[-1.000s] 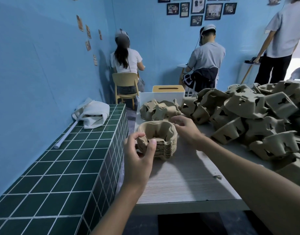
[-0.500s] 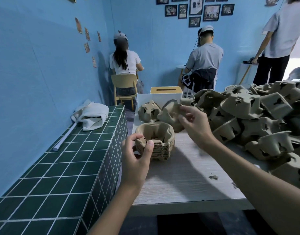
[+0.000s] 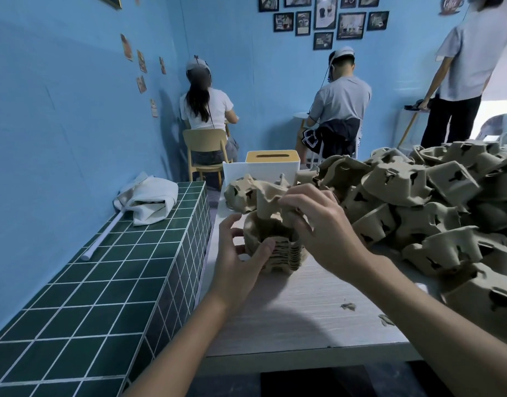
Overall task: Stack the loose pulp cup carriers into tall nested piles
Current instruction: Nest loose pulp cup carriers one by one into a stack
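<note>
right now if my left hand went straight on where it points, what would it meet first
The nested stack: the left hand curls round its near side, thumb seemingly touching. The loose carrier in the right hand sits above that line.

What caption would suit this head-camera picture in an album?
Right hand holds a pulp carrier over the nested pile that the left hand grips.

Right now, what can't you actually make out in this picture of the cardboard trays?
Head view, the only one:
1. Nested pile: its count and right side, hidden by the right hand and by the left hand, which grips it.
2. Carrier in the right hand: whether it touches the pile; its fingers cover the join.
3. Loose heap: cut off by the right edge.
4. Framed pictures: too small to read.
</note>
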A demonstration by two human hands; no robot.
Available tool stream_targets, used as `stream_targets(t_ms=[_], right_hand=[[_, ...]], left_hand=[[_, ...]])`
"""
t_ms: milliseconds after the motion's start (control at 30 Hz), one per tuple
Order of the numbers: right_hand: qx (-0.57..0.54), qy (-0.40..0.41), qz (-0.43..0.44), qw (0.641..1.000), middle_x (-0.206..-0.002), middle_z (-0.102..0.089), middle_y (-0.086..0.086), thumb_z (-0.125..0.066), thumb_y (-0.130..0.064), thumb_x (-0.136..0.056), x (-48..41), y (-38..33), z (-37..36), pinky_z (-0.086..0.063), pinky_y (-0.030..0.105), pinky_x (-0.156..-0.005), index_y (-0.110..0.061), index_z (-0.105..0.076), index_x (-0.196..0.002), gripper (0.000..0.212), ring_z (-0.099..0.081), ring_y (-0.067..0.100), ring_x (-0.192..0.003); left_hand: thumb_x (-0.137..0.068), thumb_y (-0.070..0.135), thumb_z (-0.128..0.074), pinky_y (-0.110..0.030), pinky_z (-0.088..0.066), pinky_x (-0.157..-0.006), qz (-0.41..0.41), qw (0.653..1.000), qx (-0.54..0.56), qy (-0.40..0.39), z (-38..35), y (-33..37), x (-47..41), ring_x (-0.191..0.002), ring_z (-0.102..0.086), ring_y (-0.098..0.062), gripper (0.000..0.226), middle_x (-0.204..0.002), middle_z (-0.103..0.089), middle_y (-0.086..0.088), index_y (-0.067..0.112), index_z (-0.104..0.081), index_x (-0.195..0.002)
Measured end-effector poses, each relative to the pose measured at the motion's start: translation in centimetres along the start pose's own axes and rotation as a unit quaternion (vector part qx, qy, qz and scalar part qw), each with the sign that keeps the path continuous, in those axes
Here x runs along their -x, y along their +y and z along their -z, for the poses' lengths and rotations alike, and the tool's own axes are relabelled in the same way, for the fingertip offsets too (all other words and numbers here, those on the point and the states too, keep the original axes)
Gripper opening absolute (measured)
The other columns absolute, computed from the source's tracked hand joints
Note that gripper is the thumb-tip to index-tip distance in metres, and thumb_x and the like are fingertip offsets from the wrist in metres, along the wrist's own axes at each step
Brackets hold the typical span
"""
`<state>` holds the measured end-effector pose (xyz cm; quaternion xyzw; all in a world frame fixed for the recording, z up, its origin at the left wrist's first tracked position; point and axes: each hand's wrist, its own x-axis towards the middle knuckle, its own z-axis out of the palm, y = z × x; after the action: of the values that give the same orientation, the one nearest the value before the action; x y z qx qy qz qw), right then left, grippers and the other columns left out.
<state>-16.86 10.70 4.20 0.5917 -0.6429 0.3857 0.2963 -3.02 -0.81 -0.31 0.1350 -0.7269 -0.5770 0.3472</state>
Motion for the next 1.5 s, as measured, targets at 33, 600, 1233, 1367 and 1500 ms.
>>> stream_targets(t_ms=[33,600,1233,1367,1500], right_hand=[[0.007,-0.007,0.000,1.000,-0.114,-0.065,0.000,-0.065,-0.004,-0.090,0.3,0.1,0.0,-0.039,0.031,-0.090,-0.011,-0.068,-0.113,0.024,-0.044,-0.001,-0.103],[-0.084,-0.009,-0.152,0.985,-0.143,-0.043,0.002,-0.048,-0.042,-0.096,5.4,3.3,-2.0,-0.034,0.047,-0.112,-0.009,-0.058,-0.124,0.044,-0.031,0.021,-0.140],[0.010,0.019,-0.140,0.990,-0.126,-0.057,0.004,-0.052,-0.036,-0.094,5.8,3.3,-2.0,-0.039,0.046,-0.103,-0.006,-0.063,-0.109,0.035,-0.044,0.022,-0.134],[0.005,0.029,-0.141,0.990,-0.125,-0.058,0.004,-0.051,-0.034,-0.094,5.8,3.2,-2.0,-0.039,0.046,-0.103,-0.006,-0.063,-0.107,0.033,-0.045,0.020,-0.133],[0.002,0.027,-0.141,0.990,-0.125,-0.057,0.003,-0.051,-0.035,-0.094,5.8,3.2,-2.1,-0.040,0.048,-0.103,-0.008,-0.063,-0.107,0.033,-0.044,0.020,-0.133]], left_hand=[[-0.075,0.044,-0.073,-0.018,-0.054,-0.075,0.004,1.000,0.002,-0.008,-0.1,-0.1,-0.4,-0.101,-0.065,-0.007,0.071,-0.119,-0.054,0.007,0.043,-0.031,-0.133],[-0.083,0.066,-0.046,-0.024,-0.051,-0.090,-0.018,0.982,-0.102,-0.156,-0.3,-0.9,-7.7,-0.113,-0.058,0.002,0.049,-0.124,-0.060,0.017,0.041,-0.058,-0.123],[-0.084,0.023,-0.076,-0.040,-0.054,-0.064,-0.069,0.960,-0.248,-0.114,-2.6,-0.2,-17.9,-0.066,-0.067,-0.020,0.014,-0.069,-0.073,-0.002,0.017,-0.075,-0.072],[-0.091,0.014,-0.071,-0.027,-0.051,-0.065,-0.106,0.952,-0.247,-0.144,-0.1,0.4,-16.5,-0.063,-0.062,-0.001,0.011,-0.069,-0.068,0.014,0.023,-0.074,-0.085],[-0.091,0.011,-0.070,-0.039,-0.054,-0.070,-0.141,0.947,-0.263,-0.123,2.3,0.4,-15.2,-0.068,-0.062,-0.014,0.011,-0.082,-0.068,0.004,0.020,-0.076,-0.094]])
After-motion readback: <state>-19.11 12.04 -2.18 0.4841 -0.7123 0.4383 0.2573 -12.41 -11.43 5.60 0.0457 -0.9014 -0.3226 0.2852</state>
